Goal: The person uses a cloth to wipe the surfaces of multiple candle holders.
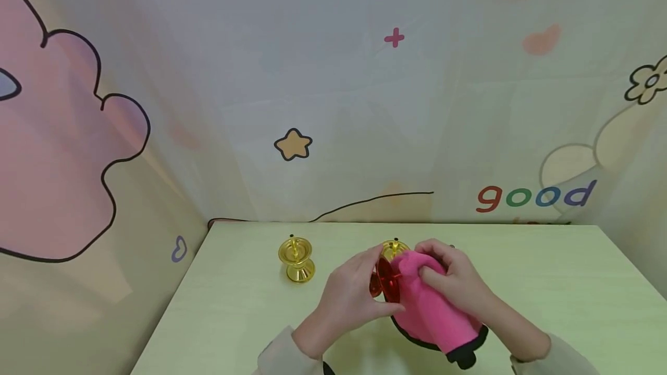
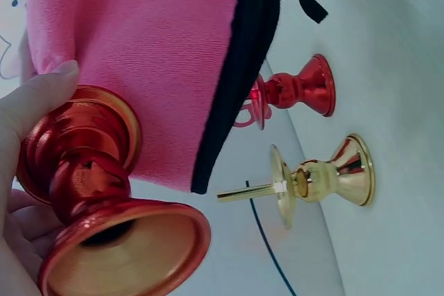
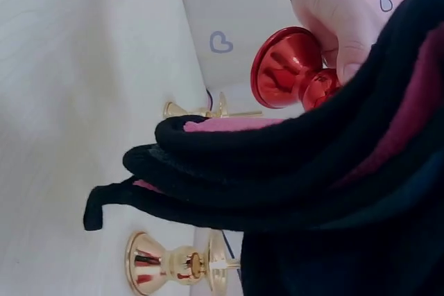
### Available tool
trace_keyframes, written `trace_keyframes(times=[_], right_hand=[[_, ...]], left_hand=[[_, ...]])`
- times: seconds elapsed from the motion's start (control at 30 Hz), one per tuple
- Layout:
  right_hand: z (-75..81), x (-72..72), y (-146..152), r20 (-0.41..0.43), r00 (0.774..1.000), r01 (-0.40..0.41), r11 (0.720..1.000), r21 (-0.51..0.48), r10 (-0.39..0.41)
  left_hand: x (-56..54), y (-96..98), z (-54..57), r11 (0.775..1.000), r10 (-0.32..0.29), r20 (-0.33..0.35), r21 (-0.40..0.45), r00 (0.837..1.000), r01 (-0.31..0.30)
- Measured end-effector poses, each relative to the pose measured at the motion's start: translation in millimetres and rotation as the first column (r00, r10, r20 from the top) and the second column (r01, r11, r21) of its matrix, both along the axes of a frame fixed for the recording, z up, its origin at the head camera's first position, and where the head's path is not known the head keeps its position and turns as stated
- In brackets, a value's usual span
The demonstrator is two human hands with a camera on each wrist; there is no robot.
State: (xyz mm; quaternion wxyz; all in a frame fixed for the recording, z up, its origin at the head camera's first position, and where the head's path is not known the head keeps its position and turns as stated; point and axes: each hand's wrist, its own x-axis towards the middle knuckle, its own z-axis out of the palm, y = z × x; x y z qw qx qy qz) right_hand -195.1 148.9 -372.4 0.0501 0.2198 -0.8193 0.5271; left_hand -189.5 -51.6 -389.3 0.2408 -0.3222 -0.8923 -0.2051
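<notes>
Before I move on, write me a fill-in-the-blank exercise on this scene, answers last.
The left hand holds a candle holder coloured ____.
The right hand grips a cloth coloured ____.
The leftmost candle holder in the head view is ____.
The full word on the backdrop reads ____.
Missing words: red, pink, gold, good.

Count: 2 gold stands, 2 red stands, 1 pink cloth.
Second red looks like same type; part-hidden, right of centre, left-wrist frame.

Red candleholder, sideways, agst pink cloth
</notes>
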Motion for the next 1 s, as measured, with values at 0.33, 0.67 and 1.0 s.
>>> trace_keyframes(times=[0.33,0.67,1.0], right_hand=[[8.2,2.9,15.0,-0.114,0.993,-0.001,0.996,0.091,0.012],[20.9,3.9,-0.2,-0.594,0.785,0.069,0.928,0.365,0.175],[12.1,2.8,-6.5,-0.676,0.703,0.111,0.905,0.41,0.22]], left_hand=[[3.1,-2.3,7.1,0.996,0.008,0.006,-0.084,1.0,-0.008],[3.1,2.3,6.3,0.999,-0.039,0.007,-0.013,0.999,0.039],[2.6,0.1,2.6,0.996,-0.053,-0.048,0.072,0.997,0.056]])
